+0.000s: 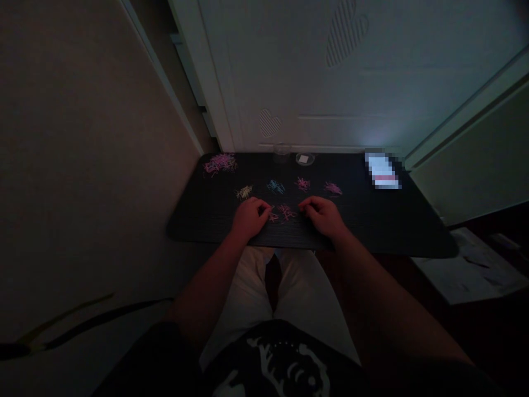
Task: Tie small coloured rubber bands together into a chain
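On a dark tabletop [351,220], my left hand [251,216] rests beside a small pinkish pile [273,214], its thumb and forefinger pinched at the pile's edge. My right hand [321,214] is closed too, fingertips together just right of another pale pink pile [286,213]. Whatever either pinch holds is too small and dim to make out. Farther back lie little heaps of thin strips: a yellowish one [244,192], a blue one [276,186], a pink one [302,183] and a purple-pink one [333,188].
A larger mixed heap [221,164] lies at the back left corner. Along the back edge stand a clear container [282,153] and a round clear dish [305,159] with a white square. A lit, pixelated device [382,170] is at the back right. Papers [471,270] lie lower right.
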`<state>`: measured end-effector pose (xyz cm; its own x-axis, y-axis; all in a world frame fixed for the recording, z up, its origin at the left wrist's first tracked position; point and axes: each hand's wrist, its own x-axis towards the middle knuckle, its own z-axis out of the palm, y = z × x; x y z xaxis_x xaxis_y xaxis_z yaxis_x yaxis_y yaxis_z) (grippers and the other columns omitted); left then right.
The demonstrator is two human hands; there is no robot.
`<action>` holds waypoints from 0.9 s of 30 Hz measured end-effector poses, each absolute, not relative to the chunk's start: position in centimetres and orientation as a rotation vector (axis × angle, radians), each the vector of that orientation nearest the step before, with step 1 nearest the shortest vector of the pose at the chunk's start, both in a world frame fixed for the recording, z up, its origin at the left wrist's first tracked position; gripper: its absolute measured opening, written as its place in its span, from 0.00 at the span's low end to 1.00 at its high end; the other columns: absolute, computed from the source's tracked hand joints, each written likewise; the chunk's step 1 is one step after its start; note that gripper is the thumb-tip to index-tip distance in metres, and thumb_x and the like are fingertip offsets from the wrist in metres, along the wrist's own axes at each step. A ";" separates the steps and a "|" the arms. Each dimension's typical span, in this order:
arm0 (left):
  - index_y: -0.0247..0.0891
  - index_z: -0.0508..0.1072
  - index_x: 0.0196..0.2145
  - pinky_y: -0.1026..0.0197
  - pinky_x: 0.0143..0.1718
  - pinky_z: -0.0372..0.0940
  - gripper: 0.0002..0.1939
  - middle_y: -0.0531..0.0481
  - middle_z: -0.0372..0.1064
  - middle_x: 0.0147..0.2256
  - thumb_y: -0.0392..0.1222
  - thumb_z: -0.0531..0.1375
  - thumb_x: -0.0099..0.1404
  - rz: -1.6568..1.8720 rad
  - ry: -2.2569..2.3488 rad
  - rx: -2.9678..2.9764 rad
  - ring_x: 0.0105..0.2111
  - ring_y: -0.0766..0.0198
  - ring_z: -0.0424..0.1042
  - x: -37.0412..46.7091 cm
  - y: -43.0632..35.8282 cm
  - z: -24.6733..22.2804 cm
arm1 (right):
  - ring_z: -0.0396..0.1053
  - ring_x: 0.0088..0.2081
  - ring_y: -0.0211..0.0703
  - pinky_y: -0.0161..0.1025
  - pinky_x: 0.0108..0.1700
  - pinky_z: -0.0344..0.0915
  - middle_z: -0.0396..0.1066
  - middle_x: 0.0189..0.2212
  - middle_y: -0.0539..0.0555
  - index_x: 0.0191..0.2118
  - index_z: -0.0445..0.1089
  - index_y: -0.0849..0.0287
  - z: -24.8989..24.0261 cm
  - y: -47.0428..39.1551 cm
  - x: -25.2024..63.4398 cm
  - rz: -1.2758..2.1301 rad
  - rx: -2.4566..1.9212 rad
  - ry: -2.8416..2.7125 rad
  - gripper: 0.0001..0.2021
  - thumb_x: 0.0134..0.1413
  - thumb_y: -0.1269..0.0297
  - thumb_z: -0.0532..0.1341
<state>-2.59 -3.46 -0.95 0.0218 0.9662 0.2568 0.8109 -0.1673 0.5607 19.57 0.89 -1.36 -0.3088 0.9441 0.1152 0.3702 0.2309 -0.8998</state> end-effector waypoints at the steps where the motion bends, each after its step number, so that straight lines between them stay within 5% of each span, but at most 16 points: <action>1: 0.39 0.75 0.31 0.60 0.36 0.63 0.09 0.49 0.71 0.32 0.44 0.56 0.60 0.865 1.821 2.042 0.33 0.62 0.68 -2.5 -3.6 -0.9 | 0.65 0.27 0.38 0.36 0.30 0.60 0.71 0.27 0.51 0.32 0.71 0.57 -1.3 0.9 19.5 1.073 -1.206 -1.799 0.08 0.50 0.64 0.55; 12: 0.37 0.76 0.35 0.62 0.33 0.64 0.12 0.50 0.75 0.32 0.46 0.56 0.61 0.892 1.661 1.852 0.31 0.64 0.71 -1.7 -2.2 -0.2 | 0.63 0.24 0.34 0.32 0.26 0.59 0.71 0.26 0.50 0.35 0.74 0.61 0.0 3.4 16.2 1.142 -1.064 -2.037 0.11 0.43 0.64 0.62; 27: 0.38 0.73 0.34 0.63 0.31 0.62 0.11 0.51 0.72 0.30 0.45 0.55 0.62 0.925 1.674 1.948 0.30 0.65 0.69 -1.8 -2.5 -0.9 | 0.68 0.30 0.39 0.36 0.34 0.62 0.73 0.28 0.52 0.31 0.74 0.58 -0.6 2.6 15.8 0.915 -1.053 -2.052 0.08 0.50 0.64 0.59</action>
